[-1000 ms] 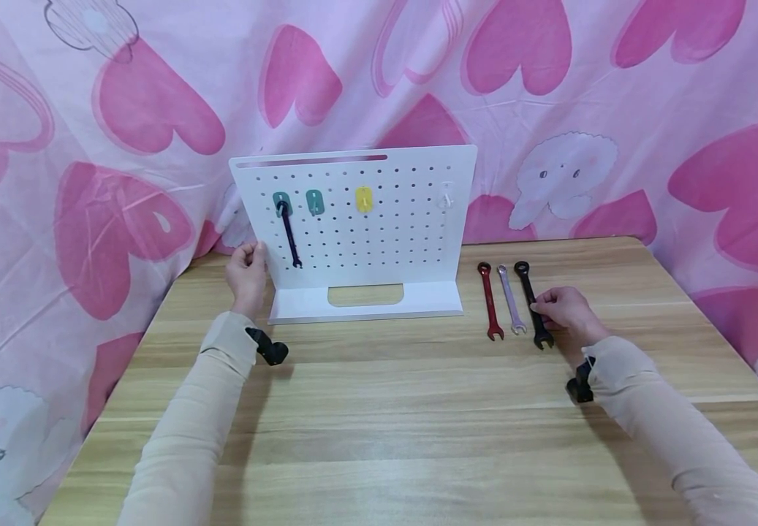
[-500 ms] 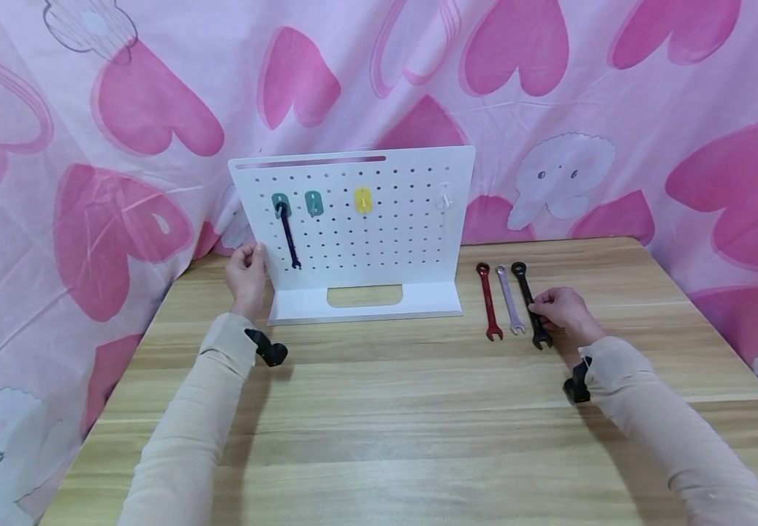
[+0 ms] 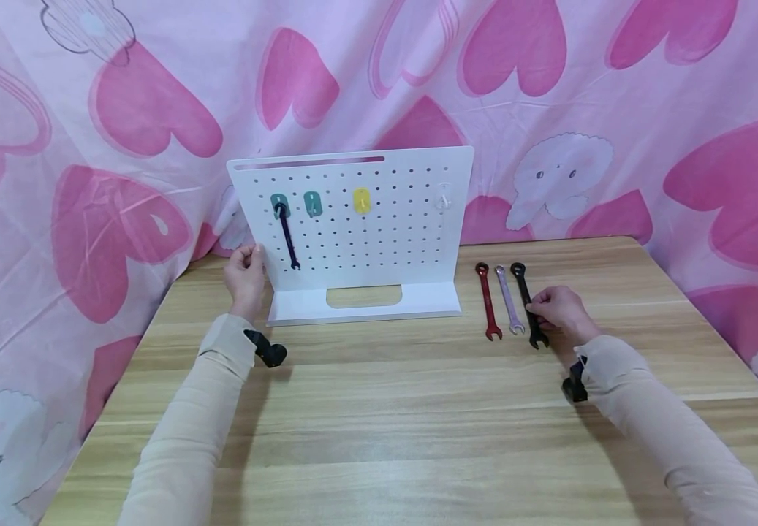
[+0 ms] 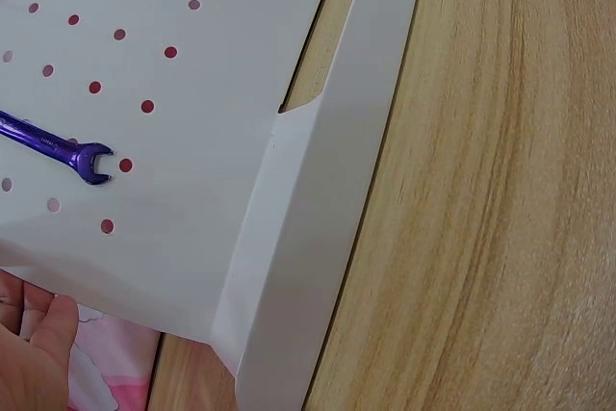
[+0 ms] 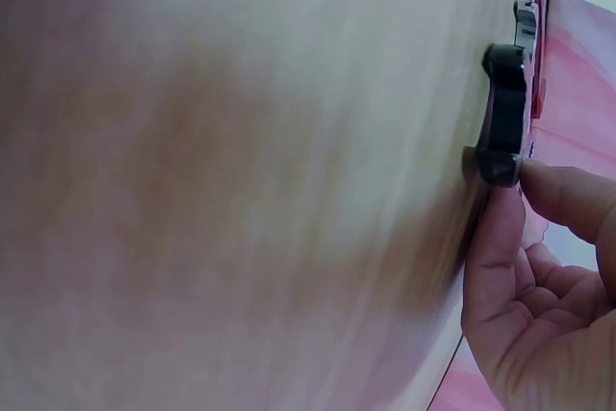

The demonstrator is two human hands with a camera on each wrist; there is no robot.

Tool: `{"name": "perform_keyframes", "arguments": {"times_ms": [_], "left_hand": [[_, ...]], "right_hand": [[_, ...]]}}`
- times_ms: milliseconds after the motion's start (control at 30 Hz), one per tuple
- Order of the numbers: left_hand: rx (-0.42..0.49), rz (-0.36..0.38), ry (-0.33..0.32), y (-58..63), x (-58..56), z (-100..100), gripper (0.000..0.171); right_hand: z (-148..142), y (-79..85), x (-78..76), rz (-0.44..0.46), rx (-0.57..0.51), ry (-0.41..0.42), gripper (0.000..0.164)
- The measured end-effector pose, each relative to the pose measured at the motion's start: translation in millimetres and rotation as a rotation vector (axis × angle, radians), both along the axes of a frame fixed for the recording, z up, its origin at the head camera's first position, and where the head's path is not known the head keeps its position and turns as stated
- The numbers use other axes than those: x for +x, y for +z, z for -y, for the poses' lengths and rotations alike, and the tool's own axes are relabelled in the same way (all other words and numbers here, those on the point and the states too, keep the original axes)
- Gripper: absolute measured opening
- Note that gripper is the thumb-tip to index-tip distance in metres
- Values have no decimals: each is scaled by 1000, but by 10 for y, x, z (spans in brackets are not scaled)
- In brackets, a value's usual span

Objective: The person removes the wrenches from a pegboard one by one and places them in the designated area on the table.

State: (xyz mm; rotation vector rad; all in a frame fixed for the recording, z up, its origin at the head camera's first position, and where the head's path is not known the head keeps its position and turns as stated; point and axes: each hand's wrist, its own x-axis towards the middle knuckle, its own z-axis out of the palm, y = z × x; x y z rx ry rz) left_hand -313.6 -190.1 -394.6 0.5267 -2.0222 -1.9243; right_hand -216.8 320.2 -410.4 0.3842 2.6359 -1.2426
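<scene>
My left hand point(image 3: 245, 281) holds the left edge of a white pegboard stand point(image 3: 379, 248); in the left wrist view part of that hand point(image 4: 34, 358) shows at the board's edge. At the right of the table, my right hand point(image 3: 563, 310) pinches a black combination wrench point(image 3: 528, 307) near its open end. Thumb and finger meet at this black wrench point(image 5: 507, 108) in the right wrist view. It lies beside a silver wrench point(image 3: 509, 301) and a red wrench point(image 3: 487, 303). A dark purple wrench point(image 3: 289, 237) hangs from a green hook point(image 3: 279, 201) on the board.
Further along the board are another green hook point(image 3: 313, 204), a yellow hook point(image 3: 362, 200) and a clear hook point(image 3: 444, 196). The wooden table point(image 3: 379, 409) extends in front of the stand. A pink heart-patterned cloth point(image 3: 352, 66) hangs behind.
The right hand and black wrench have shifted very slightly left, toward the silver wrench. My left hand stays at the board's edge.
</scene>
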Motion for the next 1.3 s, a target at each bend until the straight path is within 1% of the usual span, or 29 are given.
{"name": "perform_keyframes", "arguments": {"times_ms": [233,533,633,800,900,967,1067,1133,1233,1300], "left_hand": [[5,-5,1,16,14,-6,25],[15,1,-5,26,27,17,26],[-3,5,-3,27,27,20,29],[-60,40,-7,23,12,17,36],[-76,46,-9,13,3,21,38],[-84,40,-10,9,-2,20,39],[-92,36,-14,2,-8,20,39],[-90,33,-20,-1,-9,17,39],[-85,32,-18,-4,-8,14,38],[-79,34,-11,-8,-8,13,37]], "right_hand": [[7,-3,-18,-1,41,13,24],[15,20,-47,-38,95,41,22],[5,17,-53,-38,95,49,22],[-12,26,4,-36,83,49,24],[2,47,42,-65,83,46,28],[31,65,56,-108,82,41,29],[120,101,53,-181,29,23,31],[216,126,37,-229,-40,8,30],[414,178,-1,-286,-131,-2,30],[574,221,-26,-303,-174,-4,30]]}}
